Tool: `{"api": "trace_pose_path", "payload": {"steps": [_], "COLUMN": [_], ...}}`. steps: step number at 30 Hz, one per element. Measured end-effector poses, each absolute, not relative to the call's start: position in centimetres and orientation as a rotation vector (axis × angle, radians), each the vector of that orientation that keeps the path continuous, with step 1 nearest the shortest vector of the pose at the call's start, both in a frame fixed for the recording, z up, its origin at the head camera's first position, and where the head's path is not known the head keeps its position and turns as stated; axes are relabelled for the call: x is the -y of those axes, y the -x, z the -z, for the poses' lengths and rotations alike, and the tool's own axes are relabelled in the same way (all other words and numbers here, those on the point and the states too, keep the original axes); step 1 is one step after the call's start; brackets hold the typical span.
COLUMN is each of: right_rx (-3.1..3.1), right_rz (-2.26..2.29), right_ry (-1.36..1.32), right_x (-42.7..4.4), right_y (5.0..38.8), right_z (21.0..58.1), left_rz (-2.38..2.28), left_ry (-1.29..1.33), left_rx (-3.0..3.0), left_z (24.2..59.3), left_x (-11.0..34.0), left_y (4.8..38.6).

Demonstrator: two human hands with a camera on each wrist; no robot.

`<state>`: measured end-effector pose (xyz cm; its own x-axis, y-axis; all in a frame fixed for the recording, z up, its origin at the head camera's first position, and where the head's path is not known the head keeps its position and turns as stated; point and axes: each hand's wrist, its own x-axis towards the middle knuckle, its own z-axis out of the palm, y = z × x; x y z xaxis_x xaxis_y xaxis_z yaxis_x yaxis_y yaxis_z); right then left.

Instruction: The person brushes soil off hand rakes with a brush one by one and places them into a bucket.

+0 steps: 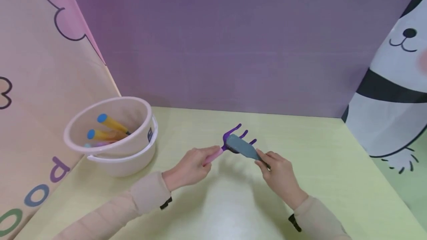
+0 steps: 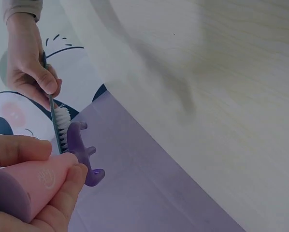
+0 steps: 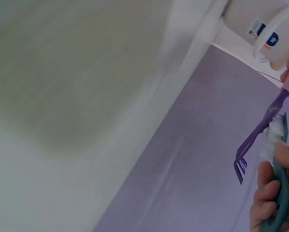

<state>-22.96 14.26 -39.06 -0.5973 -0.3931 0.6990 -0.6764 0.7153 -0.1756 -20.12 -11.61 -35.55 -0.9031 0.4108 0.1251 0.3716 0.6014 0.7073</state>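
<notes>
My left hand [image 1: 191, 165] grips the pink handle of a small garden hand rake [image 1: 212, 157], its purple tines [image 2: 76, 145] pointing away from me above the table. With fingers and thumb, my right hand [image 1: 281, 173] holds a grey-green scrub brush [image 1: 242, 147] by its handle. Seen from the left wrist, the brush's white bristles [image 2: 62, 124] face the rake head and lie against the base of the tines. In the right wrist view the bristles [image 3: 274, 137] sit beside the rake's purple neck [image 3: 275, 108]. From the head, the brush back covers part of the rake head.
At the left of the pale table [image 1: 317, 173], a pink basin [image 1: 71, 136] sits in a white bucket [image 1: 125, 167]. Several tools lie inside, two with yellow handles [image 1: 115, 124] and blue ends. A purple panel [image 1: 233, 47] stands behind; printed cloths flank both sides.
</notes>
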Motion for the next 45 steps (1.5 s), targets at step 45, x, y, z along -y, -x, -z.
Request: {"api": "trace_pose_path", "payload": {"steps": [45], "right_rx": [2.707], "right_rz": [-1.591], "right_ry": [-0.253], "right_x": [-15.1], "right_y": [23.1], "right_z": [38.2], "left_rz": [-1.053], "left_ry": [-0.807], "left_rx": [-2.85], "left_z": [35.8], "left_x": [11.5], "left_y": [20.0]}}
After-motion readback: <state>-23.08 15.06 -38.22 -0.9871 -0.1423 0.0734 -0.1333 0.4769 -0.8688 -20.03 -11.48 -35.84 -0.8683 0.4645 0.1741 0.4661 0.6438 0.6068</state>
